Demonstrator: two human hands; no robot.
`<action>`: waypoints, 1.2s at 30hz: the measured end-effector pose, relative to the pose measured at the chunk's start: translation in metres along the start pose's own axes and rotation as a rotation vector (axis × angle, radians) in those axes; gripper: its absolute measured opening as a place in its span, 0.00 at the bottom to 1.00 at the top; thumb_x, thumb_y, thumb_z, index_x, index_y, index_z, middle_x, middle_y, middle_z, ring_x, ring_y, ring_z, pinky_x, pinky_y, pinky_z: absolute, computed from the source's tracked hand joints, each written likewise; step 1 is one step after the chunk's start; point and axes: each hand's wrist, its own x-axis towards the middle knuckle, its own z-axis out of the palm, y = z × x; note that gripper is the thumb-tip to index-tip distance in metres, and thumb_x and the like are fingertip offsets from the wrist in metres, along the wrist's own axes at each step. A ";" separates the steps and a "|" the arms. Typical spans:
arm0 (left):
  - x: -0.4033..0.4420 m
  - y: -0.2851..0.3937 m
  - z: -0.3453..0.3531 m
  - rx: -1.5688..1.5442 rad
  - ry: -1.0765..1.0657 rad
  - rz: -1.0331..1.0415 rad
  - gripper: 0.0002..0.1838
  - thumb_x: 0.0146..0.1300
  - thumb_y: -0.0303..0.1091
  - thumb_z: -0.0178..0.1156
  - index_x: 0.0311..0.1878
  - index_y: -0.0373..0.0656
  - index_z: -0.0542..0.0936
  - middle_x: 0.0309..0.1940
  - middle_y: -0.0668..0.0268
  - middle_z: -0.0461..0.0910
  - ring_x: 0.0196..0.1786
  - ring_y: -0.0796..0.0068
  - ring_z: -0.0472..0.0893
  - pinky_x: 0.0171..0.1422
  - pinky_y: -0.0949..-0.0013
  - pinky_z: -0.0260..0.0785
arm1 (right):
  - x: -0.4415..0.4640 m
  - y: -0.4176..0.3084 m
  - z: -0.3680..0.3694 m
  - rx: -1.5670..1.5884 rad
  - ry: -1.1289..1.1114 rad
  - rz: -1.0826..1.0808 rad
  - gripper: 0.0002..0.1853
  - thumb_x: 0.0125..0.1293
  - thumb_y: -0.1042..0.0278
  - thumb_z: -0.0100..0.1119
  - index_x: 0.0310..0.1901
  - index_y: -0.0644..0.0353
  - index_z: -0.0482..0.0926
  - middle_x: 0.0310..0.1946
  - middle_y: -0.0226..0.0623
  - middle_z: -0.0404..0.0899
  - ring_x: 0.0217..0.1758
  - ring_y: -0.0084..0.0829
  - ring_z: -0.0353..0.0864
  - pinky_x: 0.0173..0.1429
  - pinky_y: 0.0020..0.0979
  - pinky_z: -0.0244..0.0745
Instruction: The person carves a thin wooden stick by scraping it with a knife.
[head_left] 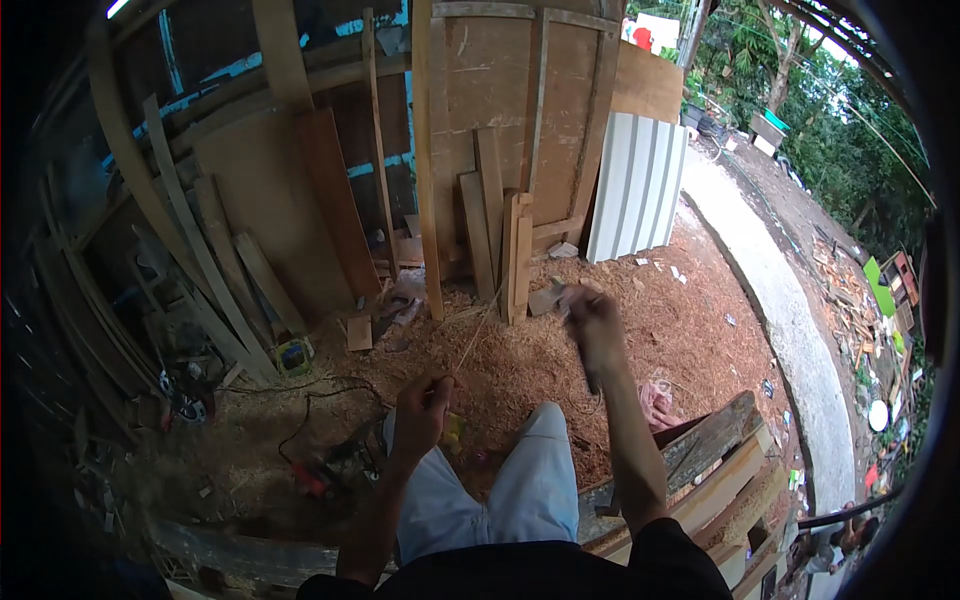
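My left hand (427, 405) is closed in a pinch above my left knee. A thin pale strand (473, 340), like string or a fine strip, runs up from its fingertips toward the upright boards (517, 255). To the right of those boards my right hand (594, 318) is raised with its fingers curled, smeared by motion. A narrow dark shape (593, 378) shows under its wrist; what the fingers hold cannot be made out. Behind the right hand, a flat grey piece (545, 299) lies by the foot of the boards.
Wood shavings (690, 320) cover the ground. Planks (215, 250) lean along the left wall, and a corrugated metal sheet (640, 190) stands at right. A red-and-black power tool (315, 480) and cord lie left of my legs. Stacked timber (720, 470) is at my right.
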 end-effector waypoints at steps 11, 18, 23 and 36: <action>-0.004 0.011 0.011 -0.035 -0.098 -0.020 0.09 0.67 0.35 0.53 0.36 0.40 0.76 0.19 0.77 0.67 0.21 0.89 0.64 0.23 0.79 0.56 | -0.017 0.003 0.037 0.103 -0.294 0.163 0.10 0.67 0.66 0.53 0.36 0.63 0.79 0.20 0.27 0.73 0.15 0.12 0.60 0.20 0.17 0.52; -0.002 0.013 0.011 -0.126 -0.119 -0.080 0.09 0.67 0.35 0.53 0.36 0.41 0.78 0.20 0.77 0.68 0.22 0.89 0.64 0.25 0.80 0.56 | -0.031 0.002 0.042 -0.044 -0.429 0.164 0.10 0.67 0.64 0.54 0.34 0.62 0.79 0.18 0.25 0.72 0.15 0.13 0.60 0.19 0.18 0.53; -0.003 0.014 0.017 -0.087 -0.086 -0.045 0.10 0.67 0.35 0.52 0.35 0.40 0.78 0.16 0.76 0.65 0.17 0.88 0.61 0.21 0.80 0.53 | -0.016 0.001 0.030 0.061 -0.247 0.146 0.09 0.67 0.65 0.54 0.33 0.61 0.79 0.20 0.26 0.73 0.16 0.12 0.61 0.20 0.17 0.53; 0.010 0.013 0.012 -0.408 -0.192 -0.245 0.10 0.66 0.36 0.52 0.33 0.41 0.75 0.12 0.77 0.57 0.12 0.87 0.52 0.16 0.78 0.42 | -0.036 0.009 0.040 -0.032 -0.430 0.109 0.09 0.67 0.66 0.53 0.34 0.62 0.79 0.19 0.25 0.72 0.16 0.13 0.62 0.19 0.17 0.55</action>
